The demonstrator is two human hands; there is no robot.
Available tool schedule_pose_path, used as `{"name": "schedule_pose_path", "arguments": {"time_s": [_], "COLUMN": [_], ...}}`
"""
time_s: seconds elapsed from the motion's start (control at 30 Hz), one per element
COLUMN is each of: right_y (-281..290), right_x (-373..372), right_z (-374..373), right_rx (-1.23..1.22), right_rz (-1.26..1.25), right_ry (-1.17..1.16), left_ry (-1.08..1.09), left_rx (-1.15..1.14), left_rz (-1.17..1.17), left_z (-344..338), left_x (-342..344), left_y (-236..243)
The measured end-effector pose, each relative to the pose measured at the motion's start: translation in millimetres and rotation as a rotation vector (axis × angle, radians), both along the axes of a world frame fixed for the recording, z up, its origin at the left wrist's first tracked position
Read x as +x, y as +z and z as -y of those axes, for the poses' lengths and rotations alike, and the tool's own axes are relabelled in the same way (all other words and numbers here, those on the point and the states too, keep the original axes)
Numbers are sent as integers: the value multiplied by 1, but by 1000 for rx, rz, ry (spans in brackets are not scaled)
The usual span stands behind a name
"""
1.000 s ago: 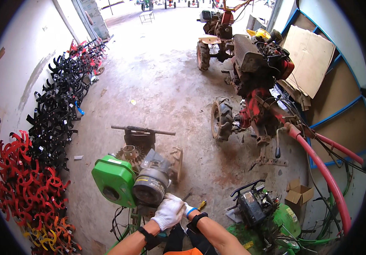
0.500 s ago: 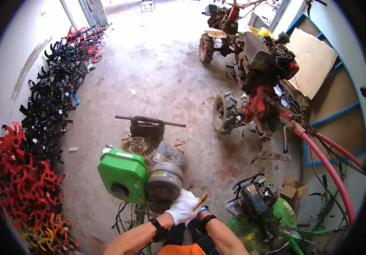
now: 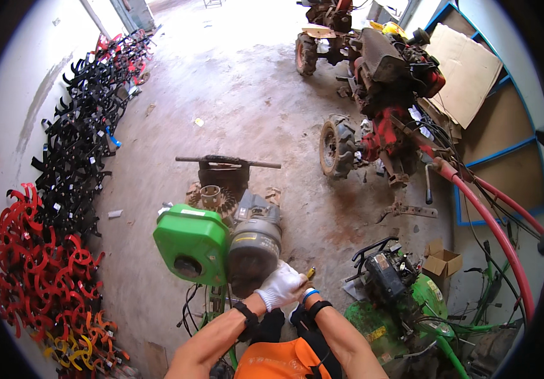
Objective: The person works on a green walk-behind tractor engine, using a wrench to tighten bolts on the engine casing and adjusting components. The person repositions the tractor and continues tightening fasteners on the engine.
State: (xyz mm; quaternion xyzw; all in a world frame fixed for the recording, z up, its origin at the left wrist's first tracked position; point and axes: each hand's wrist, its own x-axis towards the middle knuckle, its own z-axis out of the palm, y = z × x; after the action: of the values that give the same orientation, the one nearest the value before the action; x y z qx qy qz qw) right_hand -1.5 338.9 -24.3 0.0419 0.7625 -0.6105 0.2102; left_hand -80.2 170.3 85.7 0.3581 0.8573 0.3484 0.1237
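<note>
My left hand (image 3: 281, 286), in a white knitted glove, is closed at the lower right edge of a dark grey engine (image 3: 254, 256). What its fingers hold is hidden. My right hand (image 3: 303, 294) is pressed close against it, mostly covered by the glove, so its fingers do not show. A small yellow-and-dark piece (image 3: 311, 273) shows just beyond the two hands; whether it is held cannot be made out. Left of the engine sits a green fuel tank (image 3: 191, 245) with a black cap. Both belong to a small tiller with a rusty crossbar (image 3: 227, 162) at its far end.
Piles of red curved tines (image 3: 47, 271) and black tines (image 3: 76, 151) line the left wall. A second green machine (image 3: 385, 297) stands close on my right, beside an open cardboard box (image 3: 441, 260). A red walking tractor (image 3: 389, 120) with long handlebars stands farther right.
The view has shifted, so the tiller and floor sit slightly higher and to the right. Both hands stay together beside the engine, the left glove turned a little.
</note>
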Motion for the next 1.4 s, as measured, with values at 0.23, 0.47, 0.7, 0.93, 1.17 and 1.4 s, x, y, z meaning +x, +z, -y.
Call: {"name": "schedule_pose_path", "arguments": {"time_s": [0.23,0.47,0.7,0.93,1.17,1.4], "right_y": [-1,4,7,4,21,85], "right_x": [-16,-21,-35,-47,-78,-114], "right_z": [2,4,4,3,12,-26], "right_rx": [7,-18,-57,-94,-198,362], "right_rz": [-21,-29,-66,-96,-147,-466], "right_ry": [23,40,61,74,65,339], "left_ry": [231,20,234,146,384,892], "left_rx": [-308,-84,-83,-157,219,186], "left_rz": [95,-172,-4,-122,-243,169], "left_z": [-43,-16,-36,-40,-29,32], "left_x": [-6,13,-14,-11,41,212], "left_y": [-2,2,11,41,90,123]}}
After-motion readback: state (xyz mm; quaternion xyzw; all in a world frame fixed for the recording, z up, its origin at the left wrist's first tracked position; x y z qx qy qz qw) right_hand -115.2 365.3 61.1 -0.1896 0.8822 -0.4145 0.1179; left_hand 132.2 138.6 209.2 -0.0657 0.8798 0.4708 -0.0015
